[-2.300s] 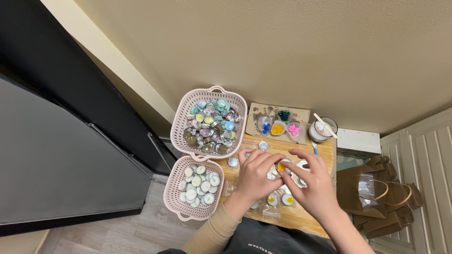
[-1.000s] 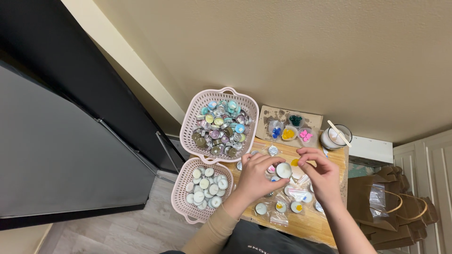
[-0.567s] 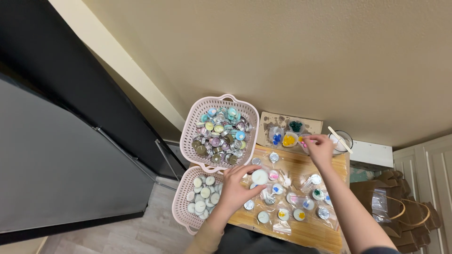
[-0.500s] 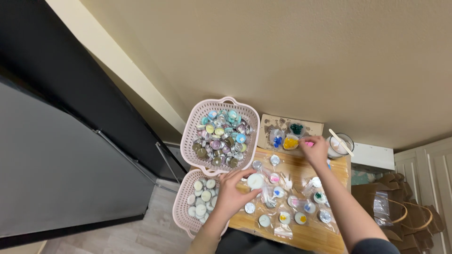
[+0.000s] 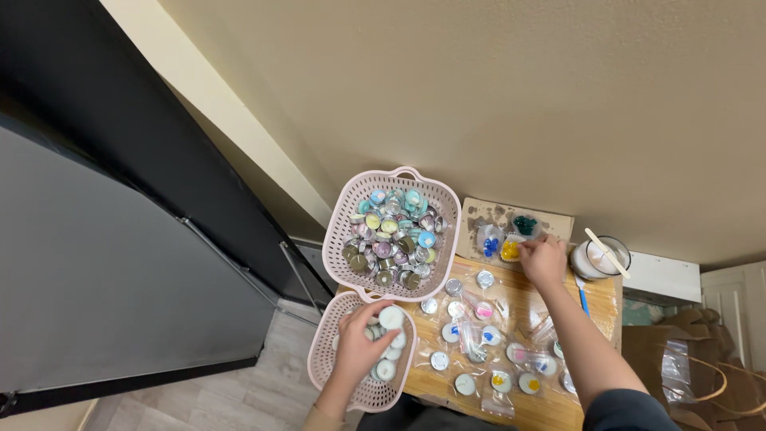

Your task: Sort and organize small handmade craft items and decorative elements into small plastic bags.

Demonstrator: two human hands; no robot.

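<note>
A wooden worktop (image 5: pixel 533 409) carries two pink baskets on its left edge. The far basket (image 5: pixel 345 225) is heaped with coloured tealights; the near basket (image 5: pixel 320 369) holds plain white ones. The right arm stretches forward across the worktop, sleeve dark at the elbow, and the right hand (image 5: pixel 543 261) rests knuckles up at the far side, fingers curled beside small tubs of yellow (image 5: pixel 509 252) and blue (image 5: pixel 489 244) pieces; whether it pinches anything cannot be told. The left hand (image 5: pixel 362 343) reaches over the near basket, fingers closed around a white tealight (image 5: pixel 391 318) held just above the others. Small bagged tealights (image 5: pixel 487 335) lie scattered between the two hands.
</note>
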